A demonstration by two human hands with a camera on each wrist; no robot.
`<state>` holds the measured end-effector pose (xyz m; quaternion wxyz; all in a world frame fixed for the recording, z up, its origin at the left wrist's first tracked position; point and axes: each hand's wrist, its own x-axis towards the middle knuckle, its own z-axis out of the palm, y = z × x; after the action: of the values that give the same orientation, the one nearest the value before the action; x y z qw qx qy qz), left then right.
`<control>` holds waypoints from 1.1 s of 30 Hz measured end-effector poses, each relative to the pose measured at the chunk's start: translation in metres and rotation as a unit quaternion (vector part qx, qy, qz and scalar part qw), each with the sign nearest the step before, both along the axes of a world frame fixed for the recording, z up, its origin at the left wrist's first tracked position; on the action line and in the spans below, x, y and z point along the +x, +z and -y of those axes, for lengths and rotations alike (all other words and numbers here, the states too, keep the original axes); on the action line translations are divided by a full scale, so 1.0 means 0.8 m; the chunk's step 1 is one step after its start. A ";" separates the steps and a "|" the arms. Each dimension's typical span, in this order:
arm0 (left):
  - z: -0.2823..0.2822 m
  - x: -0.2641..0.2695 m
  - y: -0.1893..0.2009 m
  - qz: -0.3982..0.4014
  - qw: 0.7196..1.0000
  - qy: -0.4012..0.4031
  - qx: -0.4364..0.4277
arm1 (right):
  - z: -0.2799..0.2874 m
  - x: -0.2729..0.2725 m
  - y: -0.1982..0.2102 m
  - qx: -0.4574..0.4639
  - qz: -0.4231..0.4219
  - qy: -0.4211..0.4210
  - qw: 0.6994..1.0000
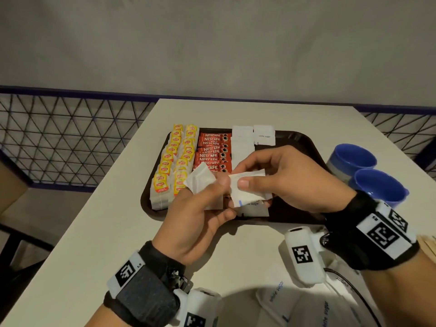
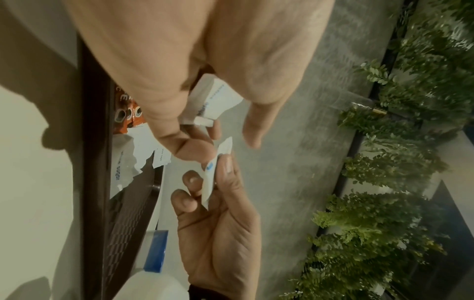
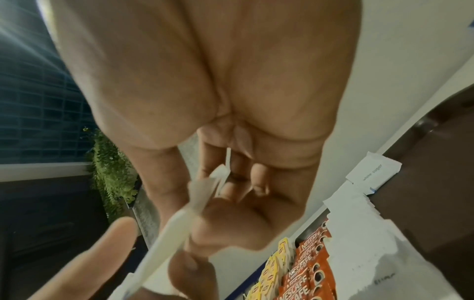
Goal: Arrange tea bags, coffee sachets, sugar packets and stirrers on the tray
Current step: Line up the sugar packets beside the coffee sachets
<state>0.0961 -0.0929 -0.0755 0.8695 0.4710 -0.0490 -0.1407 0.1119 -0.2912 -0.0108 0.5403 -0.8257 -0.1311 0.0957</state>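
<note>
We see both hands raised above the near edge of the dark brown tray (image 1: 304, 142), which sits on the white table (image 1: 94, 232). The left hand (image 1: 200, 218) pinches a small bunch of white sugar packets (image 1: 199, 177) between thumb and fingers, fanned out over the near end of the tea rows. The right hand (image 1: 290, 182) pinches a single sugar packet (image 1: 245, 192) between thumb and forefinger, the packet touching the left thumb; in the left wrist view this packet (image 2: 209, 182) appears edge-on between the right fingertips. On the tray, two rows of yellow tea bags (image 1: 172, 161) fill the left side, each overlapping the next. Just beside them runs one row of red coffee sachets (image 1: 213, 152). To the right of the sachets lies a column of placed sugar packets (image 1: 241, 147), and one further packet (image 1: 264, 135) lies face up at the far edge, beginning a second column. A loose packet (image 1: 256, 210) lies on the tray below the hands. Two blue mugs (image 1: 368, 175) stand on the table just beside the tray's right rim. More sugar packets (image 1: 304, 305) lie at the bottom of the head view, apparently in a white container, though the wrist cameras hide most of it. Pale wooden strips (image 1: 428, 244) show at the right edge; we cannot confirm that these are stirrers.
</note>
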 end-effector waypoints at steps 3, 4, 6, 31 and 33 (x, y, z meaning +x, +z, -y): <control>0.004 -0.003 -0.004 0.050 0.998 -0.004 0.028 | 0.000 0.002 -0.001 0.031 -0.012 -0.016 0.999; 0.004 -0.003 -0.004 0.052 0.998 0.001 0.034 | 0.000 0.002 -0.001 0.047 -0.020 -0.022 0.998; 0.003 -0.002 -0.004 0.041 0.998 0.029 0.033 | 0.002 0.003 0.000 0.074 -0.035 -0.028 0.996; -0.001 0.001 0.007 -0.012 0.996 0.092 -0.001 | 0.055 0.090 0.026 0.010 0.062 -0.247 0.967; -0.002 0.001 0.007 -0.013 0.996 0.088 0.002 | 0.071 0.129 0.020 0.013 0.019 -0.272 0.962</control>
<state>0.0968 -0.0916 -0.0695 0.8780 0.4734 0.0042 -0.0703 0.2153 -0.3483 0.0053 0.5541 -0.8247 0.0869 -0.0725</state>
